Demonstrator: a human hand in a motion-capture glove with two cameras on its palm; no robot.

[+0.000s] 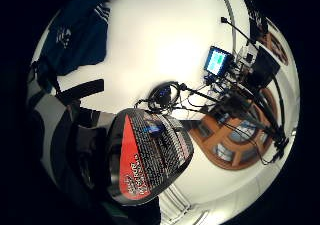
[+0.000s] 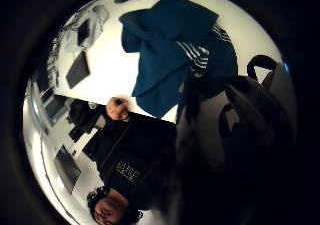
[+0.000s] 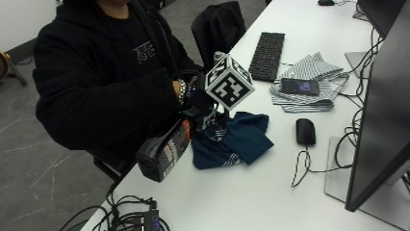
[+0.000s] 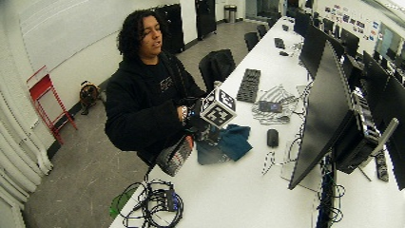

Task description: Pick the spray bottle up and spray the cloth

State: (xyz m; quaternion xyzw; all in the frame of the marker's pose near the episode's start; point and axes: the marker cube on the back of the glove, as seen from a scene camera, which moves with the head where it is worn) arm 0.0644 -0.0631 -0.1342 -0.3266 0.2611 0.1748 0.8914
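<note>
Bottle (image 3: 163, 151) — dark, red-and-black label — held in gloved right hand's (image 3: 195, 108) curled fingers, beside blue cloth (image 3: 234, 139).

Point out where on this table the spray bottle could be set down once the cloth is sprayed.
Bare table lies between the blue cloth, the cable bundle at the near edge and the mouse cord. A narrower strip runs between the cloth and the keyboard. It is crowded around the striped cloth with the phone, the mouse and the monitor. The right hand holds the spray bottle at the table's edge.
</note>
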